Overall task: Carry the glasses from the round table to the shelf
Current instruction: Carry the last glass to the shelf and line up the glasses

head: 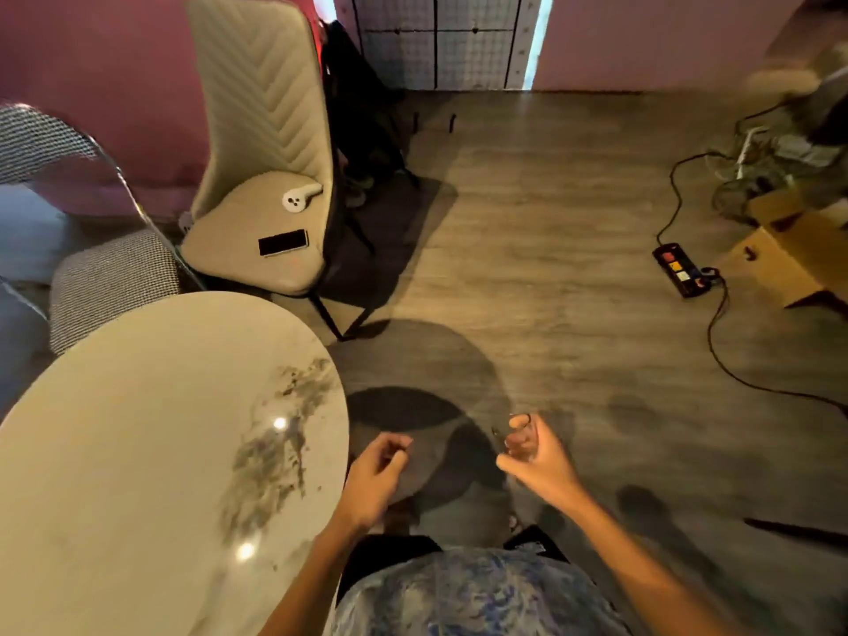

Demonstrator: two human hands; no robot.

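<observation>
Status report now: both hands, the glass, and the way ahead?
Right hand shut on glass, clear of round table. Left hand loosely curled, empty. Power strip and cable on floor, right side.

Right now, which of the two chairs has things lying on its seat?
The cream quilted chair by the pink wall: a phone and a white controller lie on its seat. The houndstooth chair beside the round table shows none.

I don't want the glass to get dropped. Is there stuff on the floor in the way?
The right hand holds a clear glass over bare floor beside the table. The floor straight ahead looks clear. A power strip and its cable lie to the right. The shelf isn't in view.
</observation>
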